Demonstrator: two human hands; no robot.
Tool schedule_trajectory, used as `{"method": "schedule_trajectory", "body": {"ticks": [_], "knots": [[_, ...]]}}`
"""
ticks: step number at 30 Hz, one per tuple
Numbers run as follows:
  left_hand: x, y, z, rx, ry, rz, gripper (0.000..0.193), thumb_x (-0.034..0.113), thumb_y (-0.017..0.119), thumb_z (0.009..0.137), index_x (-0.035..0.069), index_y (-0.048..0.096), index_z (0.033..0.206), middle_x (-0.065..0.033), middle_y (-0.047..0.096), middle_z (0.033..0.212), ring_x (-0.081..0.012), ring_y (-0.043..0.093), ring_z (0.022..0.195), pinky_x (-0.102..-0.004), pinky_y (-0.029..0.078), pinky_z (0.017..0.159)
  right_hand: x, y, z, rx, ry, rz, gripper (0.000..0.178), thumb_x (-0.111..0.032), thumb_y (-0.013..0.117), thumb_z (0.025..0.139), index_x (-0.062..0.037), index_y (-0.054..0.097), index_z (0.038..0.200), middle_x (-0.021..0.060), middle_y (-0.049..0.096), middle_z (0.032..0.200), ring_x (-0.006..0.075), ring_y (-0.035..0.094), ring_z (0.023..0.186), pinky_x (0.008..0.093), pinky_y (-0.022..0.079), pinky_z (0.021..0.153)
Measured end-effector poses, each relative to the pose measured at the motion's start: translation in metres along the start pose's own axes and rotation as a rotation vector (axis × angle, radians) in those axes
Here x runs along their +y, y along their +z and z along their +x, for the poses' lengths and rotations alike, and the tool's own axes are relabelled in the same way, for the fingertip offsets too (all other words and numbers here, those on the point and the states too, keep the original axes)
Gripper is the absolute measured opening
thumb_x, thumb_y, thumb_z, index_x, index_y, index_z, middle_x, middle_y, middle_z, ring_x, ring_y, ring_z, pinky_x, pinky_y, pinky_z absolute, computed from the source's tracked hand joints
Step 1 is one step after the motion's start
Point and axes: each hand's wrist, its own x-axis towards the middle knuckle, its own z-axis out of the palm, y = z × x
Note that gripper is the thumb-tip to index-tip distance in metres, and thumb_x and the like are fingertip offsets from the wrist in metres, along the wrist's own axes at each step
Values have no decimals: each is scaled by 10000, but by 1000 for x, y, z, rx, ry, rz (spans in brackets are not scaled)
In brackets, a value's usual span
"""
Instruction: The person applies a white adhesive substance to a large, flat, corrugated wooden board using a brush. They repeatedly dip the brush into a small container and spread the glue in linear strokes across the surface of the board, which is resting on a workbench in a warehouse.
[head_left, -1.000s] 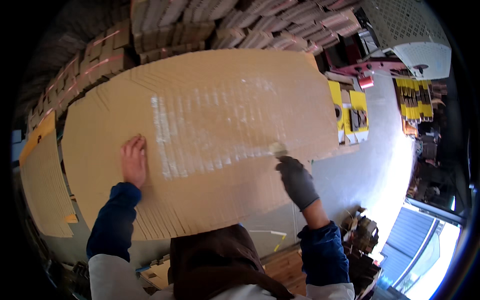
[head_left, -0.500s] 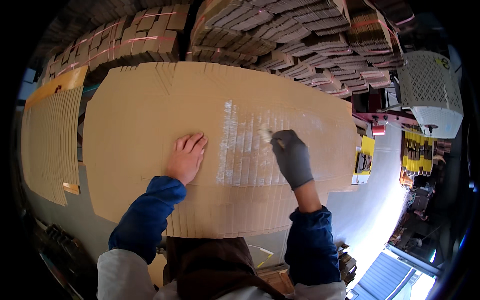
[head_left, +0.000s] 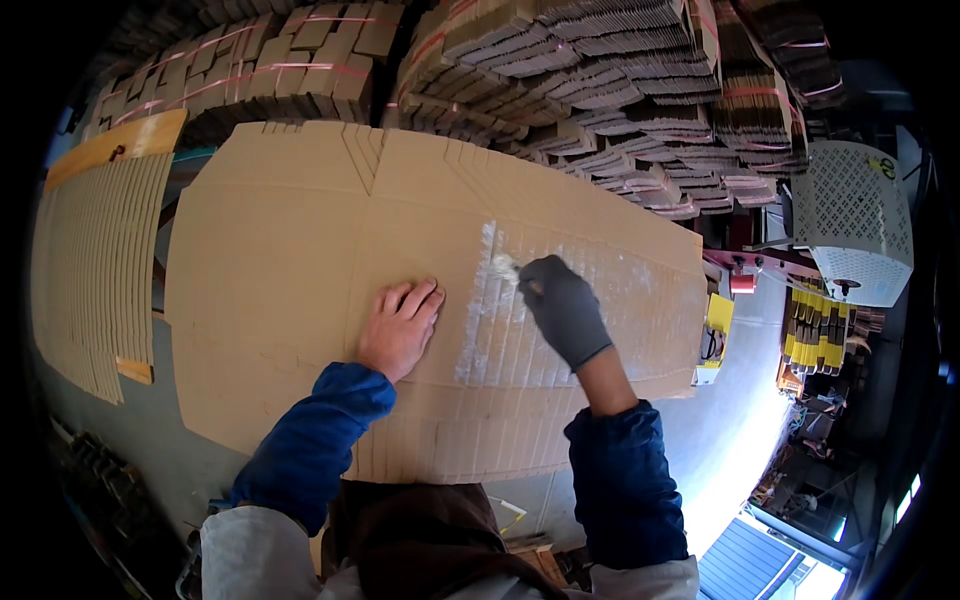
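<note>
Layered sheets of brown cardboard (head_left: 290, 260) lie across the middle, their edges stepped in a row of narrow strips on the right half. White wet-looking streaks (head_left: 475, 335) cover those strips. My bare left hand (head_left: 402, 330) rests flat on the cardboard, left of the streaks, fingers stretched out. In a grey glove, my right hand (head_left: 567, 312) is closed around a brush, most of its handle hidden by the fingers. The brush's pale bristles (head_left: 503, 268) touch the streaked area near its upper left part.
Fanned cardboard sheets (head_left: 100, 270) stand at the left beside a wooden board (head_left: 120, 150). Strapped cardboard bundles (head_left: 600, 50) are piled along the far side. At the right are a perforated white metal guard (head_left: 855, 215) and yellow-and-dark stacked pieces (head_left: 815, 335).
My right hand has moved the brush leftward over the strips, toward the left edge of the white streaks. My left hand stays flat on the cardboard. The whole view has shifted slightly.
</note>
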Motion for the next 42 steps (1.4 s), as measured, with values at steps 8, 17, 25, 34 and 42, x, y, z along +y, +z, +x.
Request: {"method": "schedule_trajectory", "body": {"ticks": [8, 17, 25, 34, 42], "knots": [[-4, 4, -2, 3, 5, -15, 415, 122, 666, 858, 114, 612, 1269, -27, 548, 1326, -282, 488, 1166, -436, 416, 1029, 13, -13, 30, 27, 31, 200, 134, -160, 717, 859, -43, 691, 916, 158, 686, 868, 314, 672, 749, 390, 547, 700], [-1, 1, 0, -4, 4, -25, 414, 107, 673, 850, 116, 622, 1261, -27, 554, 1320, -297, 489, 1154, -432, 425, 1023, 15, -2, 56, 36, -8, 282, 159, -184, 724, 871, -28, 697, 884, 154, 690, 805, 327, 657, 720, 378, 529, 680], [-2, 2, 0, -4, -5, -20, 420, 106, 676, 846, 120, 622, 1262, -25, 556, 1316, -294, 491, 1149, -433, 426, 1020, 15, -10, 68, -21, -108, 272, 154, -173, 720, 855, -31, 679, 899, 176, 683, 843, 363, 668, 797, 403, 525, 712], [0, 1, 2, -3, -7, -17, 416, 100, 677, 846, 122, 625, 1259, -24, 559, 1313, -292, 491, 1147, -432, 425, 1019, 18, -8, 75, 14, -158, 237, 121, -120, 687, 881, -2, 668, 863, 118, 660, 730, 211, 643, 641, 326, 507, 619], [-2, 0, 0, -19, -12, -23, 427, 92, 682, 840, 117, 623, 1262, -28, 556, 1320, -298, 488, 1149, -432, 428, 1022, 19, -21, 80, -88, -103, 189, 166, -222, 670, 887, -63, 681, 933, 160, 676, 917, 359, 669, 851, 422, 529, 749]]}}
